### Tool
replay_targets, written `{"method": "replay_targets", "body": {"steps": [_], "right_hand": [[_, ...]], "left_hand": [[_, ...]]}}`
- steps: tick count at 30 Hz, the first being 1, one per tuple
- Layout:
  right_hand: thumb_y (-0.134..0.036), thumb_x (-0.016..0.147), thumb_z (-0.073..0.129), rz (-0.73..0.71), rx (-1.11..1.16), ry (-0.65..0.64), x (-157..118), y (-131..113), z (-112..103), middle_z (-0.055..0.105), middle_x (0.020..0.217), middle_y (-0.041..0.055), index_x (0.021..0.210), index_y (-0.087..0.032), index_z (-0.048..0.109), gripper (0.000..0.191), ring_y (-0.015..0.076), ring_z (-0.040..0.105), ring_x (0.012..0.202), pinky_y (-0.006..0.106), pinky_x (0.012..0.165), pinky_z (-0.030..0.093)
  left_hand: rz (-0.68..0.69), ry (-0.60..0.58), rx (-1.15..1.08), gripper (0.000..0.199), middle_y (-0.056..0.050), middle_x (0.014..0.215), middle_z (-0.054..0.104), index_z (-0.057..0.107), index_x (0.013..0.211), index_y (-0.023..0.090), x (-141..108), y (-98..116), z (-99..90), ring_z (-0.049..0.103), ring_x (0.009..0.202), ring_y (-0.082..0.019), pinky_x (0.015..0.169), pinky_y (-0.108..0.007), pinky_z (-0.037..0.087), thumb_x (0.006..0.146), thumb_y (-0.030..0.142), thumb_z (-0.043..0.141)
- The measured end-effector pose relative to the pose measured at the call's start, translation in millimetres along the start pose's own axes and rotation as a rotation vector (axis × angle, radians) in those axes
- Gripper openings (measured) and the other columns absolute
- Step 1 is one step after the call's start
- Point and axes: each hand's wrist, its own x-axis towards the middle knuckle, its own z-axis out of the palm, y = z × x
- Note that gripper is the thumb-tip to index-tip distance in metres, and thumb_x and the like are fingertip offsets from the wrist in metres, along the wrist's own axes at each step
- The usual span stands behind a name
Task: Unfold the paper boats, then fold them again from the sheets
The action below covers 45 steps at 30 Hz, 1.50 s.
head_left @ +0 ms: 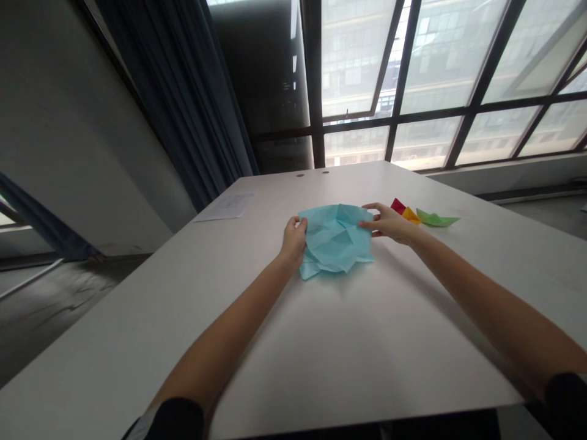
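Note:
A light blue sheet of paper [338, 238], creased all over, is held up just above the white table. My left hand [294, 239] pinches its left edge, thumb on the near face. At the opposite edge, my right hand [385, 222] grips the paper between thumb and fingers. Some of the fingers on both sides are hidden behind the sheet. The lower edge of the paper looks uneven and partly folded.
Folded paper pieces in red [398, 206], yellow [410, 215] and green [436, 219] lie right of my right hand. A printed sheet [225, 206] rests at the table's left edge. The white table [348, 354] stretches toward tall windows; a dark curtain [183, 91] hangs at left.

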Motion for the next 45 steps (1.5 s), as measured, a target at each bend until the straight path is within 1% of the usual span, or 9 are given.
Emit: {"method": "replay_targets", "body": {"steps": [6,13,18,21,24,30,36,41,45], "right_hand": [[-0.023,0.055,0.079,-0.102,0.084,0.102,2,-1,0,0.049,0.062,-0.0063,0.121,-0.026,0.042,0.075,0.0139,0.059,0.064,0.030,0.062,0.056],[-0.028,0.072,0.064,-0.120,0.305,0.088,10,2,-8,0.064,0.096,0.0048,0.102,-0.021,0.056,0.031,0.0165,0.062,0.087,0.028,0.073,0.056],[-0.021,0.074,0.060,-0.072,0.340,0.110,13,8,-14,0.065,0.095,0.0034,0.102,-0.022,0.056,0.029,0.0139,0.063,0.078,0.025,0.068,0.056],[-0.020,0.074,0.061,-0.029,0.361,-0.030,8,7,-16,0.065,0.093,0.0031,0.104,-0.021,0.057,0.031,0.0119,0.063,0.072,0.022,0.065,0.055],[-0.020,0.074,0.063,0.026,0.335,-0.192,1,4,-16,0.066,0.091,0.0044,0.104,-0.020,0.058,0.031,0.0126,0.063,0.072,0.024,0.065,0.055],[-0.021,0.067,0.071,0.059,0.246,-0.183,5,9,-17,0.067,0.083,0.0043,0.106,-0.019,0.058,0.041,0.0141,0.064,0.067,0.027,0.064,0.056],[-0.026,0.065,0.072,0.099,0.384,0.133,21,28,-18,0.064,0.094,0.0043,0.115,-0.024,0.048,0.056,0.0134,0.063,0.070,0.025,0.061,0.055],[-0.037,0.074,0.061,0.014,0.295,-0.004,12,22,-9,0.062,0.095,0.0026,0.131,-0.033,0.024,0.068,0.0147,0.063,0.075,0.029,0.065,0.055],[-0.032,0.071,0.061,-0.115,0.176,-0.066,4,16,-1,0.060,0.080,-0.0036,0.129,-0.036,0.028,0.067,0.0124,0.060,0.069,0.029,0.064,0.052]], "left_hand": [[-0.024,0.112,-0.122,0.009,0.007,0.053,0.049,0.042,0.075,0.020,6,-4,-3.1,0.049,0.045,-0.007,0.052,-0.018,0.043,0.083,0.017,0.045],[-0.107,0.190,-0.344,0.008,0.002,0.065,0.054,0.045,0.074,0.018,12,0,-9.2,0.056,0.057,-0.008,0.061,-0.020,0.047,0.081,0.015,0.042],[-0.217,-0.058,-0.350,0.033,-0.003,0.066,0.055,0.051,0.075,0.017,11,11,-22.5,0.057,0.056,-0.014,0.054,-0.025,0.048,0.081,0.046,0.037],[-0.388,-0.271,-0.193,0.056,-0.007,0.071,0.059,0.053,0.083,0.015,11,16,-30.5,0.059,0.057,-0.018,0.051,-0.029,0.049,0.071,0.068,0.041],[-0.519,-0.337,0.010,0.056,-0.009,0.074,0.061,0.053,0.088,0.013,11,13,-31.0,0.060,0.057,-0.018,0.051,-0.029,0.049,0.064,0.064,0.057],[-0.237,-0.348,0.234,0.062,-0.003,0.071,0.063,0.049,0.110,0.018,2,-1,-20.4,0.058,0.053,-0.012,0.053,-0.024,0.047,0.054,0.012,0.076],[0.030,-0.295,0.143,0.062,0.001,0.063,0.060,0.050,0.118,0.021,4,3,-17.7,0.054,0.049,-0.009,0.049,-0.019,0.043,0.060,0.010,0.068],[0.128,-0.149,0.103,0.025,-0.002,0.065,0.061,0.067,0.087,0.013,12,2,-17.1,0.052,0.050,-0.007,0.049,-0.019,0.042,0.064,0.007,0.060],[0.060,-0.047,0.174,0.021,-0.002,0.062,0.060,0.066,0.083,0.011,20,1,-23.5,0.050,0.047,-0.006,0.047,-0.018,0.041,0.063,0.008,0.062]]}}
